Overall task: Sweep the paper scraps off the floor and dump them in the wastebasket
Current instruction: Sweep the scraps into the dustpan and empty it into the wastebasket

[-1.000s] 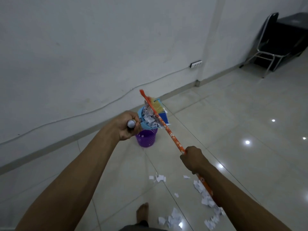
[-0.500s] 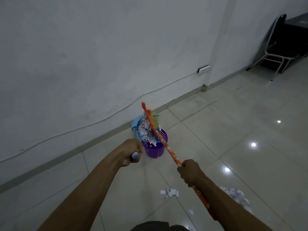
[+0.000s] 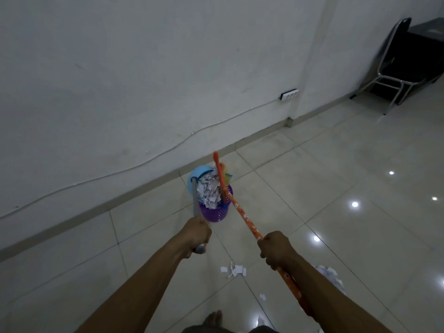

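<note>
Tipping the blue dustpan (image 3: 200, 172) over the purple wastebasket (image 3: 216, 215) by the wall, a person pours paper scraps (image 3: 209, 194) in, left grip (image 3: 198, 236) clenched on the pan's grey handle (image 3: 195, 200), right grip (image 3: 276, 251) wrapped round the orange broom (image 3: 242, 218). A second ago the pan rode nearly level above the rim; now it tilts steeply. Next, likely, a shake to clear it, then back for the loose scraps (image 3: 236, 270) still on the floor (image 3: 336, 212).
</note>
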